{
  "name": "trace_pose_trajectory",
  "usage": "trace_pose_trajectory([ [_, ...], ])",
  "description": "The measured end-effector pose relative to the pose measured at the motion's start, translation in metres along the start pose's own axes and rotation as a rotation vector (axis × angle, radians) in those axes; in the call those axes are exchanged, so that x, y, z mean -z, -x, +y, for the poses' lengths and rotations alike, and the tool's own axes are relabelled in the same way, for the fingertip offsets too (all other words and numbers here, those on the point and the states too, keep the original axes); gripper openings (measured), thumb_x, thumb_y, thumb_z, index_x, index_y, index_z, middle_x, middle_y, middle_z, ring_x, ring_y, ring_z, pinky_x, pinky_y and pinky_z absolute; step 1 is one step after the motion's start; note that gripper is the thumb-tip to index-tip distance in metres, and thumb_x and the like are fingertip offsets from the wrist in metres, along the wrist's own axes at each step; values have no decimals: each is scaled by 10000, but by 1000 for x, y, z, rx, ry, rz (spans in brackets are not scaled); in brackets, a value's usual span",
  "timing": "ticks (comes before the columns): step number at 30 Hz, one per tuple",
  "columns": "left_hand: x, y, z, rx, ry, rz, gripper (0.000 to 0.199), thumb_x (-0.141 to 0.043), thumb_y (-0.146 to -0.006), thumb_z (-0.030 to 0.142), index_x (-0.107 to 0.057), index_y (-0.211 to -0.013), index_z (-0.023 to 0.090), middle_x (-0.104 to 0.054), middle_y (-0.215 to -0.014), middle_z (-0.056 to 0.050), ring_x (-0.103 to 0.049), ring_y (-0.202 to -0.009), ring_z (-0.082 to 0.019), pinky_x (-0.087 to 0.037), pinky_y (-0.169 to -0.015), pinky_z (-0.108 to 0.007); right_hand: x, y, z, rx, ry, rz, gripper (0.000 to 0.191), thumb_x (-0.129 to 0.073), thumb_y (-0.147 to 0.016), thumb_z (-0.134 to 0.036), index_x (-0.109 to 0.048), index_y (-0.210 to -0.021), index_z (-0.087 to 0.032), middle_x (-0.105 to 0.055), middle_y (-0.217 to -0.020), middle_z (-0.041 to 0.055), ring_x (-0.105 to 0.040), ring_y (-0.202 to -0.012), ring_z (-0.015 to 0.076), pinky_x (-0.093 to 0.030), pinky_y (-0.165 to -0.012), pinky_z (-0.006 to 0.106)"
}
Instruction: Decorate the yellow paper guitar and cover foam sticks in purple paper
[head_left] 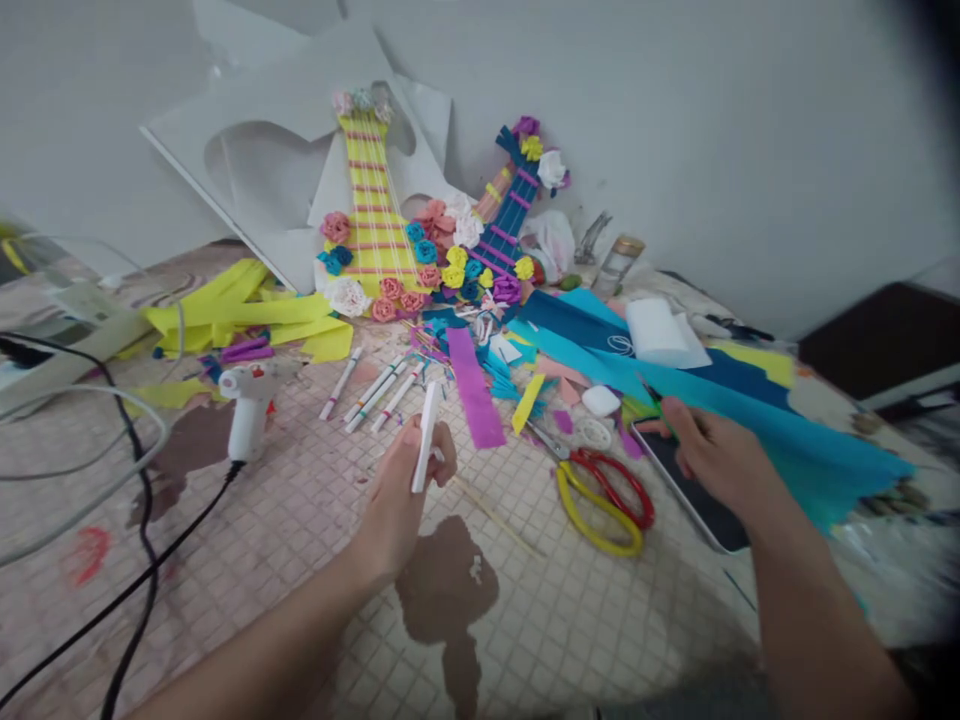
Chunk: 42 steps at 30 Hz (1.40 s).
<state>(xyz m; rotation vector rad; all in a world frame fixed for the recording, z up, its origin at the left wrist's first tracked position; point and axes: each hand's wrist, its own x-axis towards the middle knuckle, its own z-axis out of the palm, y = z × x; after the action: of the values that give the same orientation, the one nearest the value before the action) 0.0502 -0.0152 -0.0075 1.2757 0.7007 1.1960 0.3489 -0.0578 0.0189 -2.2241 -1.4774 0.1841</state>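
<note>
My left hand (pixel 409 480), closed, grips a narrow white strip (pixel 426 437) upright between thumb and fingers. To the right, my right hand (pixel 709 450) is closed on a thin green-handled tool (pixel 667 412) with a dark tip; its exact kind is hidden by the fingers. Under that hand lies a dark-screened phone (pixel 701 495). Scissors (pixel 604 500) with one red and one yellow handle rest between the hands. Several white sticks with coloured bands (pixel 375 390) lie beyond my left hand, beside a purple paper strip (pixel 478 390).
A white glue gun (pixel 251 410) stands at left, its black cable (pixel 187 540) crossing the table. Yellow (pixel 371 210) and blue (pixel 510 215) paper-flowered guitar models lean at the back. Blue crepe paper (pixel 787 440) and a white roll (pixel 664 335) lie at right.
</note>
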Motion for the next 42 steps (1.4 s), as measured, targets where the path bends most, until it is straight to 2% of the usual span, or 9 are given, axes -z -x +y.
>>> trace_pose_trajectory([
  [4,-2,-2,3,12,-101,0,366,-230,-909,297,-348,-577,199,-339,-538,27,-300,-531,-133,-246,-556,-302,6,0,51,-189,9,-60,593,-336,-816,-642,-687,-655,-193,-510,-346,59,-512,-375,236,-345,-415,347],
  [8,-1,-4,1,16,-166,-2,398,-205,-914,268,-356,-552,195,-354,-541,18,-308,-532,-132,-251,-550,-299,11,3,51,-217,-50,-25,606,-305,-827,-647,-668,-648,-196,-511,-351,52,-496,-369,210,-352,-442,347],
  [13,2,-5,-6,-28,-57,-6,416,-236,-928,339,-370,-563,190,-341,-544,25,-303,-532,-126,-250,-544,-293,11,4,-6,-12,-301,209,580,-298,-846,-630,-612,-647,-185,-449,-390,-12,-418,-386,138,-322,-450,292],
  [17,0,-5,-5,-1,114,11,419,-322,-909,447,-395,-588,187,-347,-551,35,-320,-525,-113,-267,-534,-278,-6,6,-68,284,-563,96,494,-366,-856,-578,-518,-586,-193,-458,-474,-19,-384,-404,105,-301,-436,267],
  [20,1,-6,-5,46,218,26,352,-429,-884,421,-435,-630,178,-389,-574,39,-352,-521,-95,-276,-508,-252,-23,6,-106,504,-572,85,455,-396,-855,-552,-499,-597,-192,-485,-538,-10,-411,-470,108,-310,-467,260],
  [24,4,-6,-5,65,158,59,329,-501,-858,404,-449,-635,168,-442,-550,44,-390,-496,-74,-292,-487,-222,-52,5,-122,622,-567,123,430,-405,-846,-553,-506,-638,-191,-474,-563,-15,-421,-510,114,-311,-493,264],
  [31,3,-9,-3,125,128,146,228,-583,-810,363,-517,-724,163,-488,-551,49,-422,-451,-59,-309,-428,-191,-93,14,-95,523,-720,-75,385,-409,-862,-517,-515,-690,-190,-409,-554,-35,-370,-499,105,-281,-470,261],
  [37,0,-7,-4,174,145,77,195,-568,-820,371,-571,-822,177,-494,-600,44,-433,-509,-60,-349,-491,-185,-81,31,-111,364,-912,-462,347,-585,-771,-491,-606,-965,-204,-405,-566,-61,-361,-475,80,-286,-424,220],
  [42,-2,-3,-4,216,119,-3,217,-568,-811,394,-572,-847,180,-509,-610,33,-434,-517,-73,-344,-488,-197,-76,42,-123,211,-929,-490,215,-628,-754,-394,-637,-814,-188,-470,-536,-56,-398,-442,73,-335,-402,206],
])
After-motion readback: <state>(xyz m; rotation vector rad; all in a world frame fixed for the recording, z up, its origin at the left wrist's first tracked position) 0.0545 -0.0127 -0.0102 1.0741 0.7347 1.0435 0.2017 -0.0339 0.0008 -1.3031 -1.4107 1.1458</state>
